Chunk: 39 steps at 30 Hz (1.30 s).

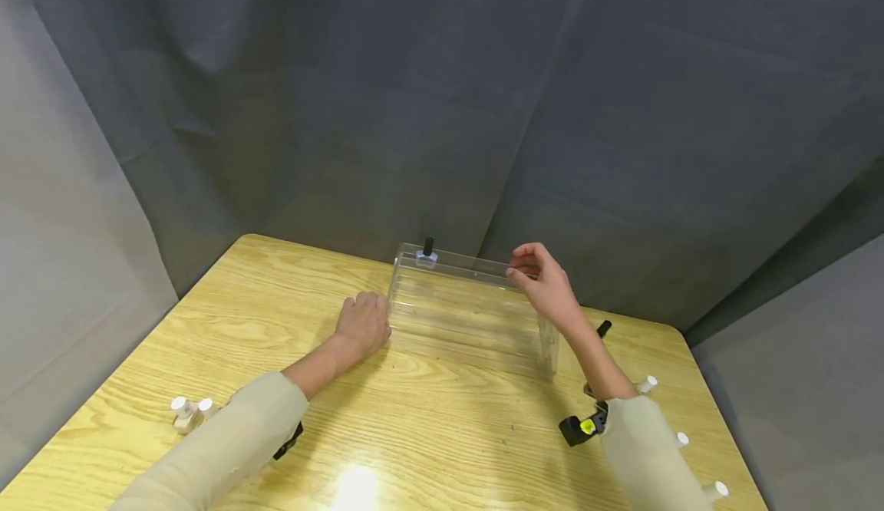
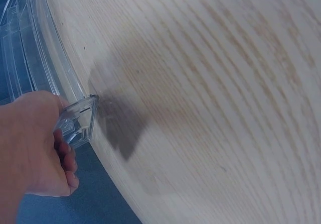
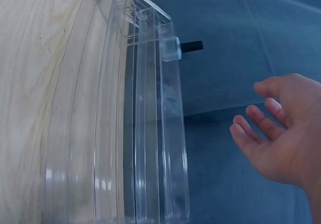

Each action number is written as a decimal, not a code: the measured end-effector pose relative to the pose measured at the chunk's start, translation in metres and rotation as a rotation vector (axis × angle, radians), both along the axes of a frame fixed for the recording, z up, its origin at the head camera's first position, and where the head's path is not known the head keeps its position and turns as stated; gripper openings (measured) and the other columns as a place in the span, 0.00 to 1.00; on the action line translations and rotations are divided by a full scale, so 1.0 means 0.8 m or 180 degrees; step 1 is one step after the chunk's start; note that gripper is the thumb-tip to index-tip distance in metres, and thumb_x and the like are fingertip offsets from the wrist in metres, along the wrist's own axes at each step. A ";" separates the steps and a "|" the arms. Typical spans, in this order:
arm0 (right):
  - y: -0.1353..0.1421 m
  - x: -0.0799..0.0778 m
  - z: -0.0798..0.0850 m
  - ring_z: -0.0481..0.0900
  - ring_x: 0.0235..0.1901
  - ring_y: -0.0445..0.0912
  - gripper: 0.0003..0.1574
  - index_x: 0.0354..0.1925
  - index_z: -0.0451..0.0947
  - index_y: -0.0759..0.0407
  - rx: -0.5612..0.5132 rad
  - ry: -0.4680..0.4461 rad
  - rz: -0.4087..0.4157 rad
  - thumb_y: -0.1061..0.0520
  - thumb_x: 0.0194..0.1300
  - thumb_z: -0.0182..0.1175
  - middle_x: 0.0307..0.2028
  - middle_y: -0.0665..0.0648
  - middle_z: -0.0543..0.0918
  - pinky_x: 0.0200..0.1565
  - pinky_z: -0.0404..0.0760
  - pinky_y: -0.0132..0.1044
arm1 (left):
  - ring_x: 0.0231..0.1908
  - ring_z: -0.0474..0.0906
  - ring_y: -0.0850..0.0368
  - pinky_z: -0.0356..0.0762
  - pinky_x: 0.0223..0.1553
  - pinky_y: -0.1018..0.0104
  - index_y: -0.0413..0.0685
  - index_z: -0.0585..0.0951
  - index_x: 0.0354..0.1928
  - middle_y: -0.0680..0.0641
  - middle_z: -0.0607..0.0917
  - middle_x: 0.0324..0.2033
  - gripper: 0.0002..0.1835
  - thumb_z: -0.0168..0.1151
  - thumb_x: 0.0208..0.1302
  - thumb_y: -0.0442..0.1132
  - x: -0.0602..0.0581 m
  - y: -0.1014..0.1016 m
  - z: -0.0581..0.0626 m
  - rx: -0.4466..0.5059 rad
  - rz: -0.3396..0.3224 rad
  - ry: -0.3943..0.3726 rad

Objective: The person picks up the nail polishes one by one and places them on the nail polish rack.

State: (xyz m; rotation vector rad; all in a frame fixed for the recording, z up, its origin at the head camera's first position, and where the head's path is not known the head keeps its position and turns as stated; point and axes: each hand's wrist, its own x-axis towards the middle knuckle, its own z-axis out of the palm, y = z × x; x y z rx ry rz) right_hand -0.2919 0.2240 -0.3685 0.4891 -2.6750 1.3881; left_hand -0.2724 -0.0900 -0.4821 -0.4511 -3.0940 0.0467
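A clear acrylic tiered rack (image 1: 470, 350) stands toward the back of the table. My left hand (image 1: 364, 323) grips its left end; in the left wrist view the fingers (image 2: 65, 158) curl by the clear side panel (image 2: 83, 118). On the top tier, near the left end, sits a small clear bottle with a black cap (image 1: 429, 247), also visible in the right wrist view as a bottle (image 3: 170, 49). My right hand (image 1: 549, 285) hovers by the rack's upper right end, its fingers loosely bent with nothing between them. In the right wrist view that hand (image 3: 283, 133) is apart from the rack.
Two white-capped small bottles (image 1: 192, 410) stand beside the left forearm. Along the table's right side are more white-capped bottles (image 1: 647, 384) and a black-capped one (image 1: 604, 328), partly hidden by the right arm. A dark curtain (image 1: 414, 112) hangs behind the table (image 1: 442, 434).
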 end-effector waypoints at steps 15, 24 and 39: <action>0.065 0.061 0.020 0.76 0.54 0.55 0.22 0.59 0.67 0.65 -0.0028 0.0405 -0.0110 0.64 0.71 0.60 0.53 0.62 0.77 0.50 0.73 0.24 | 0.34 0.63 0.52 0.66 0.35 0.61 0.44 0.66 0.38 0.48 0.67 0.30 0.15 0.55 0.74 0.48 0.003 -0.003 0.000 -0.0020 -0.0009 -0.0040; 0.114 0.109 0.009 0.75 0.50 0.37 0.22 0.59 0.65 0.69 -0.0084 0.0414 -0.0314 0.65 0.71 0.59 0.51 0.57 0.75 0.48 0.74 0.21 | 0.33 0.64 0.52 0.65 0.34 0.61 0.44 0.66 0.37 0.48 0.67 0.30 0.15 0.55 0.74 0.48 0.002 -0.004 0.000 0.0052 -0.0017 -0.0057; 0.177 0.180 -0.054 0.72 0.49 0.27 0.25 0.62 0.64 0.68 -0.0008 -0.0096 -0.1048 0.60 0.72 0.60 0.51 0.44 0.72 0.46 0.72 0.18 | 0.33 0.64 0.52 0.65 0.34 0.61 0.44 0.66 0.37 0.48 0.67 0.30 0.15 0.54 0.75 0.47 0.003 -0.005 -0.001 0.0065 -0.0032 -0.0078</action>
